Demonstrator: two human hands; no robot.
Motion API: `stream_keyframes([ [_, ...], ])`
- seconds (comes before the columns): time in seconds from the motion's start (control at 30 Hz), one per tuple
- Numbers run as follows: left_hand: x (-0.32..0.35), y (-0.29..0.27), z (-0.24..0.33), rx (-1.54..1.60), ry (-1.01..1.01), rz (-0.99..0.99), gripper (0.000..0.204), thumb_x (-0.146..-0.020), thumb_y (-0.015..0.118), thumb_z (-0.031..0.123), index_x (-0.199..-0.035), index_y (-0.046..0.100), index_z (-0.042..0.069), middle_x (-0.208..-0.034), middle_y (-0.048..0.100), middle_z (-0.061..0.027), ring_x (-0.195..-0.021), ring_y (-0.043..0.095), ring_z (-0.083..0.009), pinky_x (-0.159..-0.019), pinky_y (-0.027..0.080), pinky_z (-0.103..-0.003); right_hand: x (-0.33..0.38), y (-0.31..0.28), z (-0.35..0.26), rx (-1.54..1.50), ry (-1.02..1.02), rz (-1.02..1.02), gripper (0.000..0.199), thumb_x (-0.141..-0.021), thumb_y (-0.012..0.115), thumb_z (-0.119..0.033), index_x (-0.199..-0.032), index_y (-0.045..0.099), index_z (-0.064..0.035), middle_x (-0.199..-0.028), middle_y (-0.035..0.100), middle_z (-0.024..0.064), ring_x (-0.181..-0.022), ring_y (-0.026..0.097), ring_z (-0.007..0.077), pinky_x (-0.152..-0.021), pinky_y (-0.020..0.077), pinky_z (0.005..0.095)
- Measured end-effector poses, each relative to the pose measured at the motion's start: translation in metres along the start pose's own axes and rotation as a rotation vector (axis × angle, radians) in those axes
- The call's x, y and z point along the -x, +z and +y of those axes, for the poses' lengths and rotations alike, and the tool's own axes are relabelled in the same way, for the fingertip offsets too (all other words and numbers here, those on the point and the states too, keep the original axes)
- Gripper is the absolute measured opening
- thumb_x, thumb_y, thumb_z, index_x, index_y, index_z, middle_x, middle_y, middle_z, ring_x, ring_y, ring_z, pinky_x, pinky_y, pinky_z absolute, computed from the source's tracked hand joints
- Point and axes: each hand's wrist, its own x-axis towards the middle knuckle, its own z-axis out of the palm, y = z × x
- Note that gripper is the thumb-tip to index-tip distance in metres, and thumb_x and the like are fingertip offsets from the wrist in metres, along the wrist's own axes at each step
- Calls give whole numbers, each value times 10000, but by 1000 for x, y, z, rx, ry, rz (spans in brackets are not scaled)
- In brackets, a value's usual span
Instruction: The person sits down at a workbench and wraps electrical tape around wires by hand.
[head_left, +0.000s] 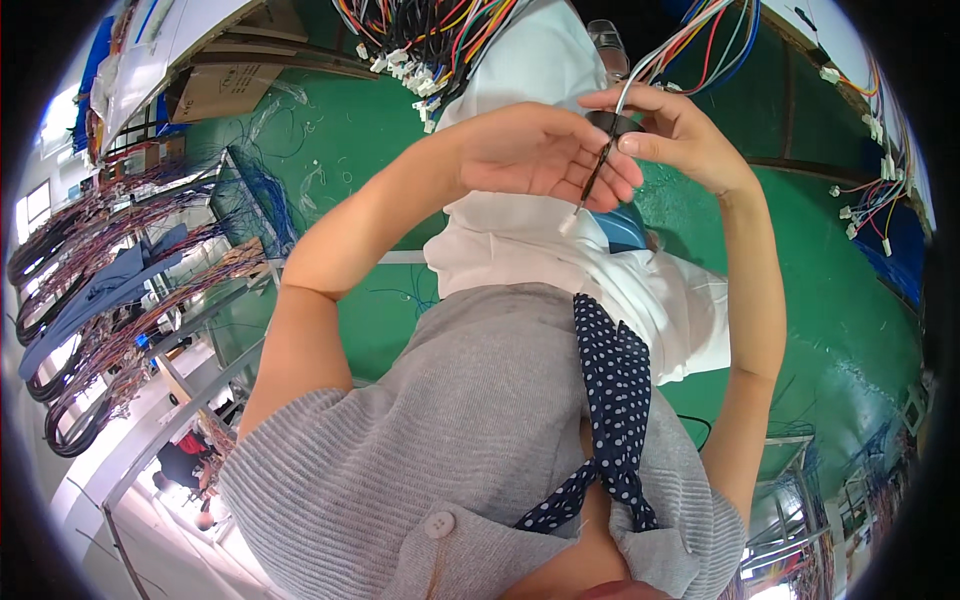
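Observation:
A thin wire bundle (597, 178), wrapped in black along its lower length, hangs across the fingers of my left hand (545, 155). At its lower end is a small white connector (570, 224); grey and white wires run up from the wrapped part. My left palm is turned up, the fingers loosely stretched behind the bundle, and the thumb reaches toward a roll of black tape (628, 124). Between the thumb and fingers of my right hand (690, 140), that roll is held close against the wires.
Many coloured wires with white connectors (405, 70) hang at the top middle. More connector-ended wires (885, 170) dangle at the right. A cardboard box (225, 92) sits at upper left, above the green floor (330, 150). Wire bundles (110, 290) hang on racks at the left.

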Motion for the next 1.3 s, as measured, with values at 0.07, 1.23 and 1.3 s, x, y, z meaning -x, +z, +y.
stream_keyframes([
  [0.07, -3, -5, 4, 69, -57, 10, 361, -983, 420, 283, -1092, 571, -26, -789, 543, -11, -693, 515, -85, -669, 440, -221, 0, -3, 0, -20, 14, -50, 521, -826, 666, -262, -1264, 533, -12, -1241, 550, 88, -1064, 558, 175, -928, 437, 295],
  [1.23, 3, 8, -31, -2250, 925, 555, 133, -829, 601, 236, -826, 575, 106, -642, 521, 5, -535, 528, -146, -446, 408, -315, 52, 63, 2, 123, -4, 463, 166, -872, 596, -169, -839, 614, -7, -907, 611, 66, -917, 570, 209, -847, 439, 339],
  [1.3, 10, 17, -20, -2288, 1038, 478, 117, -808, 626, 206, -818, 584, 97, -629, 507, 1, -524, 522, -147, -438, 405, -307, 61, 71, -1, -253, -31, 403, 152, -864, 605, -162, -845, 613, -11, -900, 612, 66, -894, 574, 218, -829, 444, 353],
])
